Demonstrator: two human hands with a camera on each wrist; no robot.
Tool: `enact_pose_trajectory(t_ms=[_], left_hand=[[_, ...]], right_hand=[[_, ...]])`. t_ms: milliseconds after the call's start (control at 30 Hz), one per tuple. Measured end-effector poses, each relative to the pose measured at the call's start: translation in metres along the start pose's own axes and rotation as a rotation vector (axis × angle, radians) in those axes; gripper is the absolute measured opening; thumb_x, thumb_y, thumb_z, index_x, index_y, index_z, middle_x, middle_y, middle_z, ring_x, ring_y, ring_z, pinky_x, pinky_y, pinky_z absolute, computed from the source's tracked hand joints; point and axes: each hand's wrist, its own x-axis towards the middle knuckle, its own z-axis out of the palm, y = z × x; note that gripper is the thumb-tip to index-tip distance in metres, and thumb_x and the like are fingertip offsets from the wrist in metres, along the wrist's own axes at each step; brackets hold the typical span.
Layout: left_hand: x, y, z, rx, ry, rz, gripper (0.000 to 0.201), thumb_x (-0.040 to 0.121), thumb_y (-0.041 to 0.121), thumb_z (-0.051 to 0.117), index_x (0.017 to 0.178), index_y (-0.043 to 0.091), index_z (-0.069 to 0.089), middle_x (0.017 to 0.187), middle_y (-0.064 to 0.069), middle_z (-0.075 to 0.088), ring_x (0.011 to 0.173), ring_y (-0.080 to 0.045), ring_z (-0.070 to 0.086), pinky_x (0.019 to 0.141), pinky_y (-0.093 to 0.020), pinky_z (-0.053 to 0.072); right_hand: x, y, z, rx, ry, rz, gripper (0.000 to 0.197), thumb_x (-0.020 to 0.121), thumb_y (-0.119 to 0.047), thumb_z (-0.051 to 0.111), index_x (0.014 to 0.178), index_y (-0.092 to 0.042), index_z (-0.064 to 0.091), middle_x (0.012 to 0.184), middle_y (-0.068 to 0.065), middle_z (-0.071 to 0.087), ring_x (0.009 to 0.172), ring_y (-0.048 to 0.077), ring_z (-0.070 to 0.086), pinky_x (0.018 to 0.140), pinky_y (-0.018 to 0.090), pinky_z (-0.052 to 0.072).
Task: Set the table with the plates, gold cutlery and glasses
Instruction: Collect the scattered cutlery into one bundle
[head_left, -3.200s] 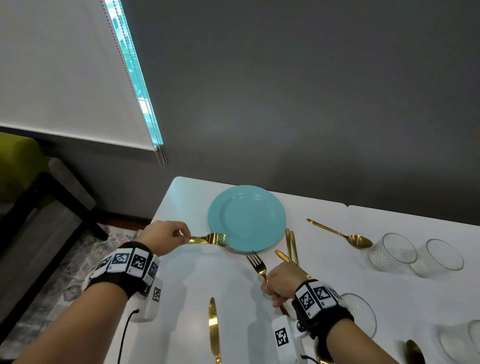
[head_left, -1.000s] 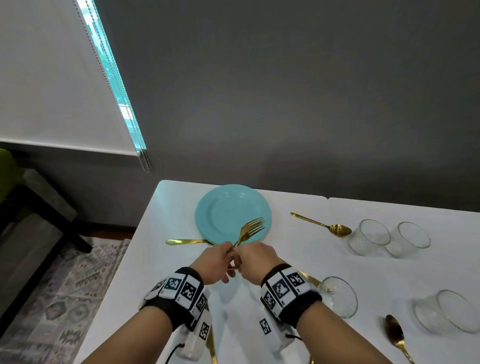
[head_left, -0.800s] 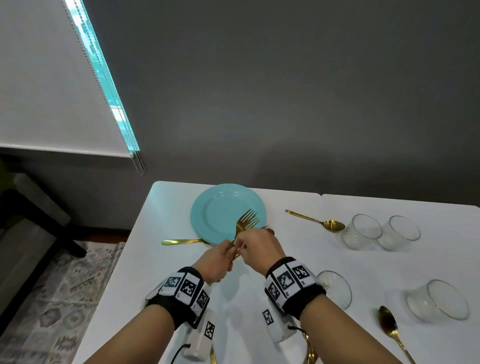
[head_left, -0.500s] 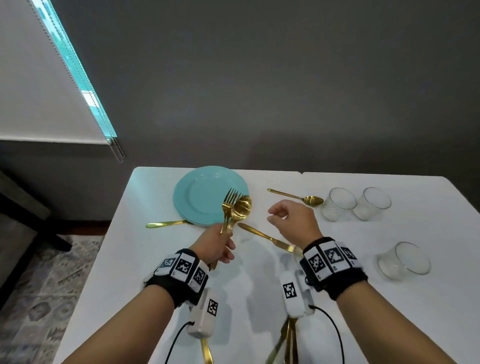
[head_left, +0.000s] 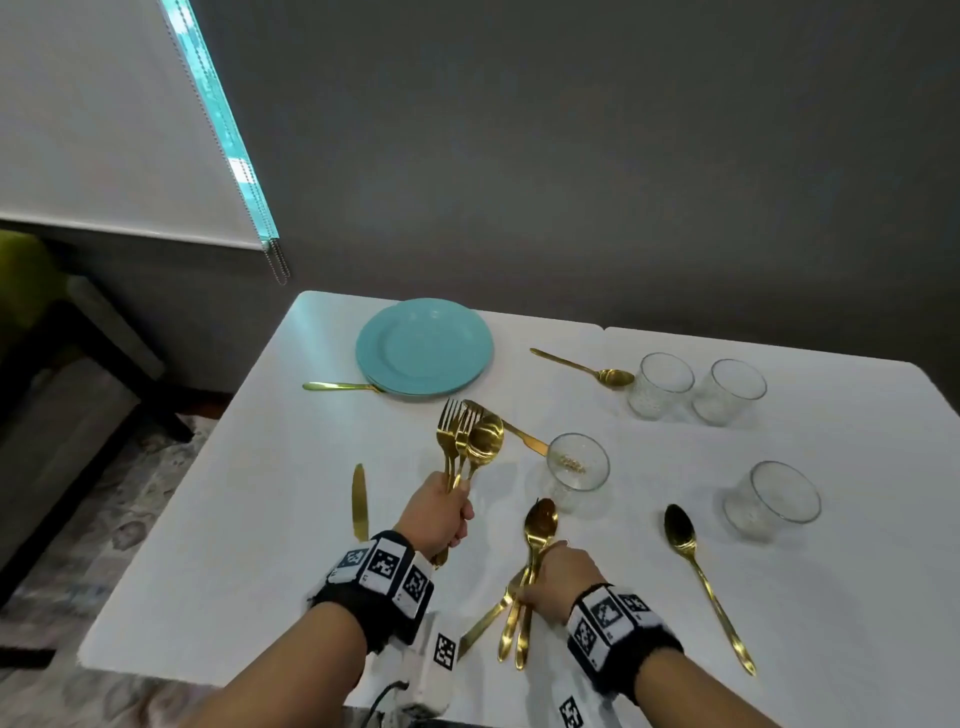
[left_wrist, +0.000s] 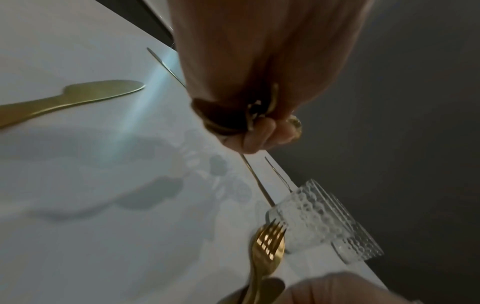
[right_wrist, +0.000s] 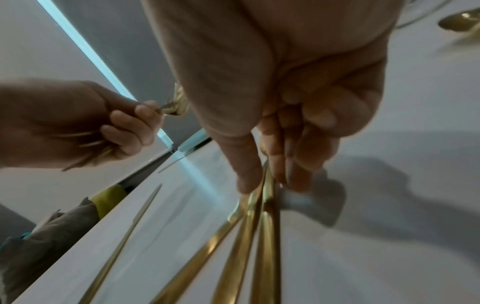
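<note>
Gripped in the left hand (head_left: 439, 514), whose fingers are curled round the handles, is a bunch of gold forks and one gold spoon (head_left: 470, 441); its long axis runs away from the person, with the tines and the bowl raised above the white table (head_left: 249, 499) and pointing toward the stacked round turquoise plates (head_left: 425, 345) at the far left corner. A second bundle of gold cutlery (head_left: 524, 592) is pinched between the thumb and fingers of the right hand (head_left: 558, 579); its spoon bowl is directed away from the person toward a clear textured glass tumbler (head_left: 577, 470), while the handles fan out back toward the near table edge. In the right wrist view the fingertips (right_wrist: 249, 181) are pressed against these handles, which appear to lie low over the tabletop; whether they touch it cannot be told. A gold knife (head_left: 359, 501) is laid flat left of the left hand, lengthwise away from the person. Another gold knife (head_left: 522, 436) lies slantwise between the raised bunch and the tumbler. A gold handle (head_left: 340, 386) is tucked under the plates' left rim. A gold spoon (head_left: 584, 367) lies just beside two more clear tumblers (head_left: 696, 387) at the far side, and a darker gold spoon (head_left: 701, 577) lies on the right, near a fourth tumbler (head_left: 771, 499).
</note>
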Motion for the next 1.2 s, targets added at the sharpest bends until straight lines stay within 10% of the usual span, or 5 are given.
enact_pose_trajectory(t_ms=[133,400,633,900,1200], left_hand=[[-0.009,-0.018,0.006,-0.010,0.029,-0.044,0.020,0.100,0.024,0.035,0.084,0.014,0.043,0.072,-0.004,0.053,0.054,-0.014,0.047,0.050,-0.023,0.039],[-0.030,-0.036,0.025,-0.265,0.007,-0.139,0.012,0.101,0.016,0.035,0.094,0.007,0.040,0.081,-0.013,0.057,0.062,-0.023,0.059,0.058,-0.031,0.050],[-0.023,-0.061,0.047,-0.014,-0.044,-0.114,0.032,0.094,0.033,0.041,0.098,0.003,0.052,0.081,-0.017,0.061,0.065,-0.029,0.061,0.060,-0.039,0.053],[-0.021,-0.055,0.029,0.078,0.087,-0.195,0.024,0.099,0.031,0.035,0.089,0.011,0.045,0.067,-0.004,0.051,0.049,-0.014,0.041,0.041,-0.023,0.033],[-0.017,-0.055,0.028,-0.081,0.039,-0.205,0.020,0.098,0.026,0.044,0.089,0.008,0.048,0.072,-0.007,0.052,0.056,-0.018,0.052,0.057,-0.030,0.047]], right_hand=[[0.014,0.007,0.015,0.091,0.034,0.031,0.025,0.086,-0.028,0.054,0.066,-0.017,0.046,0.081,0.000,0.062,0.094,0.021,0.063,0.063,0.021,0.045],[-0.003,0.012,0.000,0.470,-0.043,-0.043,0.019,0.083,-0.020,0.061,0.067,-0.012,0.058,0.061,0.005,0.055,0.049,0.016,0.048,0.046,0.023,0.039],[-0.012,-0.008,0.011,0.546,-0.125,-0.154,0.028,0.091,-0.022,0.058,0.063,-0.017,0.054,0.062,0.002,0.057,0.041,0.005,0.049,0.036,0.014,0.033],[0.007,0.001,0.013,0.200,0.058,0.014,0.040,0.084,-0.044,0.062,0.101,-0.007,0.066,0.101,0.008,0.068,0.095,0.021,0.064,0.076,0.027,0.049],[0.013,0.001,0.011,0.272,0.018,0.057,0.025,0.085,-0.038,0.062,0.078,-0.014,0.060,0.096,0.007,0.069,0.086,0.020,0.064,0.053,0.019,0.038]])
